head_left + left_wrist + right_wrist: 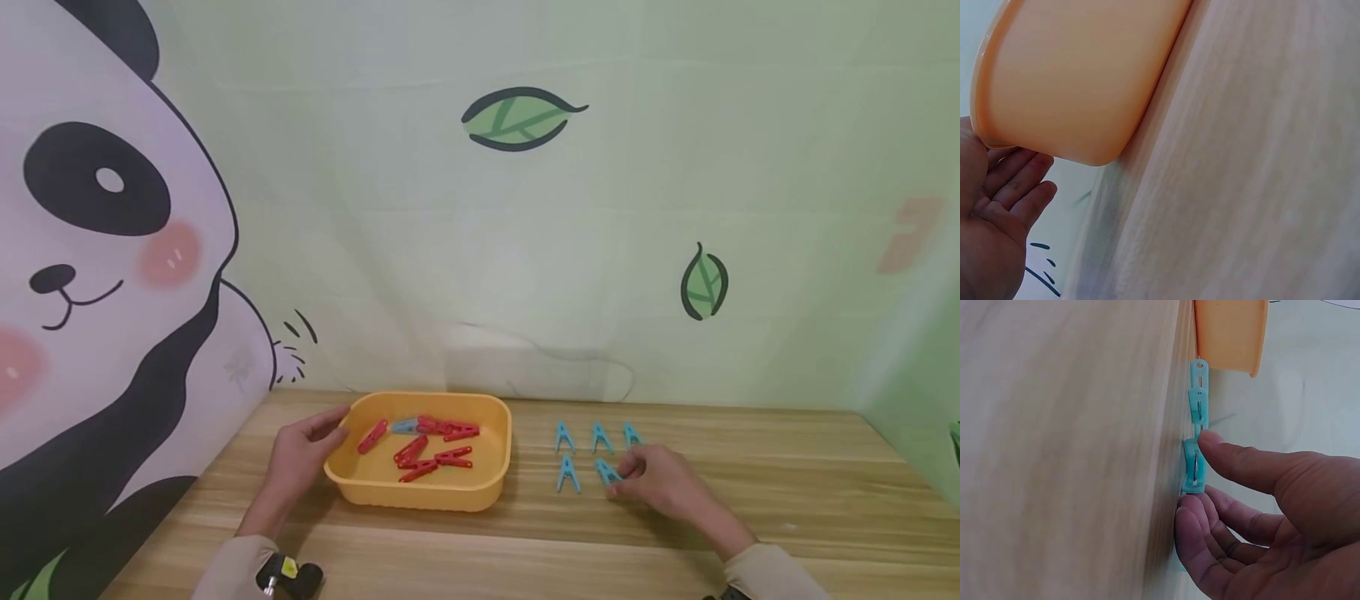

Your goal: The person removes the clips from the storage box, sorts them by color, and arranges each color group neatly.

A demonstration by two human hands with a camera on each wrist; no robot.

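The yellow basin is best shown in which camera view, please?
The head view: the yellow basin shows its interior and nearly all its rim. The left wrist view shows only part of its outside; the right wrist view, one end.

The tub (420,497) is showing yellow-orange; red pegs (411,451) and one grey-blue peg (405,427) are contrasting with light blue pegs (567,474). Brown grain is streaking the table (525,550). A black-and-white panda (195,150) and green leaves (525,121) are patterning the pale green backdrop (375,208).
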